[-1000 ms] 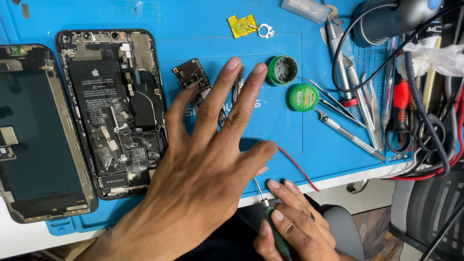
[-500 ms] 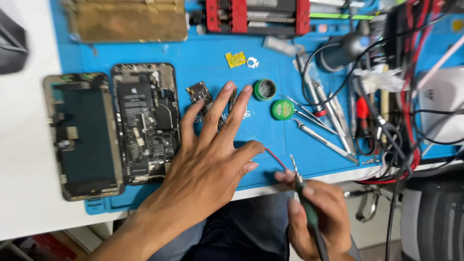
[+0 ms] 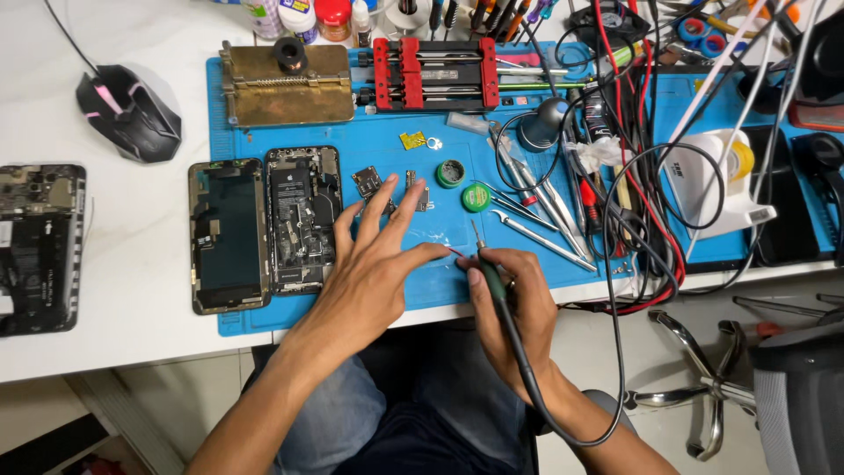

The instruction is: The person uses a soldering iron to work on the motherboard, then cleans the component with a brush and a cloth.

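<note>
My left hand lies flat on the blue work mat with its fingers spread, the fingertips close to two small circuit boards and a thin red wire. My right hand grips a soldering iron like a pen, its tip pointing up at the mat beside my left thumb. The iron's black cord loops down past my right forearm. An opened phone body and its detached screen lie left of my left hand.
Two small green tins and several tweezers sit right of my hands. A metal holder and a red clamp jig stand at the back. Tangled cables, a tape dispenser, a mouse and another opened phone surround the mat.
The view has pulled back and up, showing much more of the bench. My right hand has risen from below the table edge and brought the soldering iron onto the mat. My left hand stays flat.
</note>
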